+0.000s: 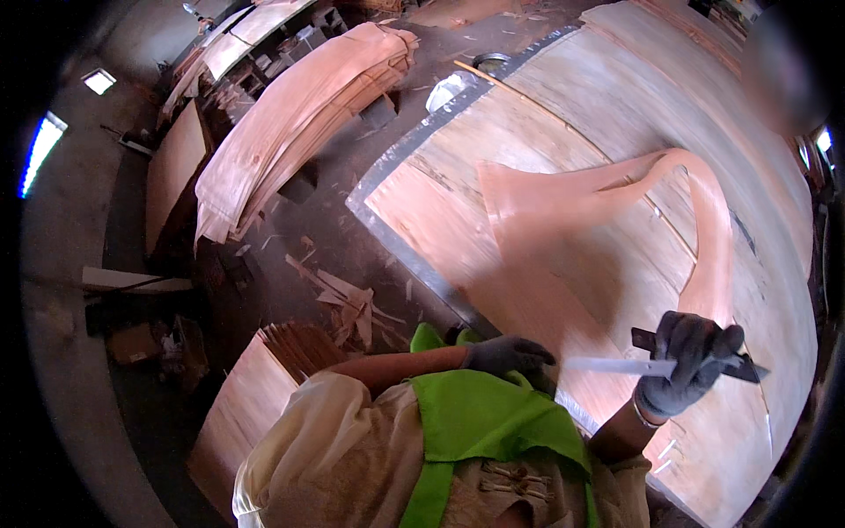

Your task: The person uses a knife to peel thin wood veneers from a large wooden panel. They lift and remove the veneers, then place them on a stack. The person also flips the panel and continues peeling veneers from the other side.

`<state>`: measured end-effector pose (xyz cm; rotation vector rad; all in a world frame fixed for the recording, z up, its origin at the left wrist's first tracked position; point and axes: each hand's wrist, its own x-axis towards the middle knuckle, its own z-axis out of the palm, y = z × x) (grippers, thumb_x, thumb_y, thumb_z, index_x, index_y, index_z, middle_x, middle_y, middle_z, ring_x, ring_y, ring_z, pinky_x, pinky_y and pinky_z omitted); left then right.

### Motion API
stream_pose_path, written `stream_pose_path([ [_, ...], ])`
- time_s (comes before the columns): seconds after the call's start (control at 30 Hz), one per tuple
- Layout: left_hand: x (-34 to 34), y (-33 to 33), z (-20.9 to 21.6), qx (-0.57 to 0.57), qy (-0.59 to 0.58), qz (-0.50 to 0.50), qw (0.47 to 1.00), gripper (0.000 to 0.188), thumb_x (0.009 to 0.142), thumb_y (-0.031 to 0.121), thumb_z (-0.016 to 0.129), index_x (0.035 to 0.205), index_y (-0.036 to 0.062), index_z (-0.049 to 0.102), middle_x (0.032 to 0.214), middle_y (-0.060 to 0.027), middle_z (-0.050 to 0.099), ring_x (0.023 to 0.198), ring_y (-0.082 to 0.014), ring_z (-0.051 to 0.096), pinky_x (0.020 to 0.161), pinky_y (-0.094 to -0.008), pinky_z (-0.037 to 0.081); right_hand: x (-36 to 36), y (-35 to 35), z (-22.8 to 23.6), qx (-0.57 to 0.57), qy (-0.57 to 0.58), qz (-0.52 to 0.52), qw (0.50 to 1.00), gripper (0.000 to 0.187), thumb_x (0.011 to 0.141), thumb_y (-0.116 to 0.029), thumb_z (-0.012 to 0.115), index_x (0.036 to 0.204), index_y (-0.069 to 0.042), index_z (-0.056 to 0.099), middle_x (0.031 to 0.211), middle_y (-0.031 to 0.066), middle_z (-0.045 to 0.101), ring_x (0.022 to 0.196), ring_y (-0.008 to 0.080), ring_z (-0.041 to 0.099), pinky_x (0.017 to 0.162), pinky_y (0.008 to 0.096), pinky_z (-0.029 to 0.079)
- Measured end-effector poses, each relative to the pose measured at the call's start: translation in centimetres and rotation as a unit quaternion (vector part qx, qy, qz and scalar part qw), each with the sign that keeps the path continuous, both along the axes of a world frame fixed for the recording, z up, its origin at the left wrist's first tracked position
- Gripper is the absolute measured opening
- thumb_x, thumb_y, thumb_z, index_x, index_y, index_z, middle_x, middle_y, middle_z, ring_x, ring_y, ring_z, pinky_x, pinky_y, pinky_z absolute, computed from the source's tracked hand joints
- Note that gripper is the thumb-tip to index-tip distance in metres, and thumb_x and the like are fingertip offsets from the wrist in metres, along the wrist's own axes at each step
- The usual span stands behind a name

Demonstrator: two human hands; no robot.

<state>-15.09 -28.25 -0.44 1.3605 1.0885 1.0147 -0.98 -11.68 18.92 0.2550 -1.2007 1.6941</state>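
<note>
My right hand (pixel 691 361), in a dark grey glove, is closed around a knife (pixel 616 365) with a long pale blade pointing left. A dark flat bar (pixel 645 340) sticks out on both sides of the same fist. Just beyond that hand, a long reddish veneer strip (pixel 711 264) bends up in a loop and widens toward the left; whether the fingers also grip its near end, I cannot tell. My left hand (pixel 506 355), gloved too, lies in front of my green apron (pixel 493 409) by the table's near edge, fingers stretched out, nothing visible in them.
Pale wood sheets (pixel 493 132) cover the large table, with a thin wooden stick (pixel 546 110) lying across them. At the left stands a stack of veneer sheets (pixel 299 114). Wood scraps (pixel 352 304) litter the floor, and another sheet stack (pixel 251 396) is at my left side.
</note>
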Motion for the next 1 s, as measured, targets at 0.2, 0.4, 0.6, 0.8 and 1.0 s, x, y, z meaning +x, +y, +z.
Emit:
stream_pose_path([
  [0.2, -11.0, -6.0, -4.6, -0.069, 0.343, 0.100, 0.932, 0.035, 0.081, 0.017, 0.055, 0.116, 0.0107, 0.058, 0.114, -0.0112, 0.058, 0.104, -0.0285, 0.055, 0.089, -0.0394, 0.044, -4.2, -2.7, -4.9, -0.138, -0.149, 0.017, 0.979, 0.005, 0.084, -0.012, 0.058, 0.085, -0.014, 0.053, 0.062, -0.0020, 0.048, 0.046, 0.0094, 0.041, 0.043, 0.0232, 0.036],
  [0.4, -27.7, -5.8, -5.8, 0.039, 0.572, 0.127, 0.810, 0.022, 0.081, 0.017, 0.054, 0.101, 0.0107, 0.060, 0.103, -0.0099, 0.061, 0.089, -0.0288, 0.059, 0.077, -0.0412, 0.048, -18.7, -7.4, -12.6, -0.242, -0.399, 0.192, 0.863, 0.026, 0.085, -0.010, 0.055, 0.111, -0.008, 0.053, 0.069, -0.0031, 0.047, 0.053, 0.0066, 0.041, 0.046, 0.0198, 0.034],
  [0.6, -42.4, -2.9, -7.0, 0.096, 0.544, 0.236, 0.800, 0.022, 0.085, 0.015, 0.049, 0.102, 0.0099, 0.061, 0.110, -0.0114, 0.054, 0.107, -0.0310, 0.047, 0.093, -0.0412, 0.037, -33.0, -9.4, -22.5, -0.166, -0.490, 0.103, 0.849, 0.025, 0.089, -0.011, 0.051, 0.114, -0.009, 0.048, 0.070, -0.0028, 0.047, 0.058, 0.0071, 0.045, 0.047, 0.0213, 0.035],
  [0.8, -48.1, -1.5, -8.8, 0.031, 0.435, 0.216, 0.873, 0.026, 0.085, 0.013, 0.048, 0.108, 0.0077, 0.059, 0.114, -0.0139, 0.052, 0.100, -0.0318, 0.052, 0.091, -0.0434, 0.039, -45.5, -6.4, -32.8, -0.010, -0.449, -0.055, 0.892, 0.015, 0.089, -0.011, 0.053, 0.103, -0.009, 0.047, 0.069, -0.0017, 0.047, 0.059, 0.0084, 0.045, 0.048, 0.0224, 0.037],
  [1.0, -49.1, 1.0, -7.5, 0.203, 0.565, 0.095, 0.794, 0.034, 0.086, 0.018, 0.048, 0.118, 0.0114, 0.056, 0.122, -0.0117, 0.052, 0.104, -0.0303, 0.052, 0.092, -0.0473, 0.037, -49.1, -3.4, -38.9, 0.018, -0.509, -0.174, 0.843, 0.010, 0.084, -0.007, 0.050, 0.092, -0.005, 0.056, 0.077, 0.0070, 0.058, 0.070, 0.0168, 0.054, 0.061, 0.0295, 0.043],
])
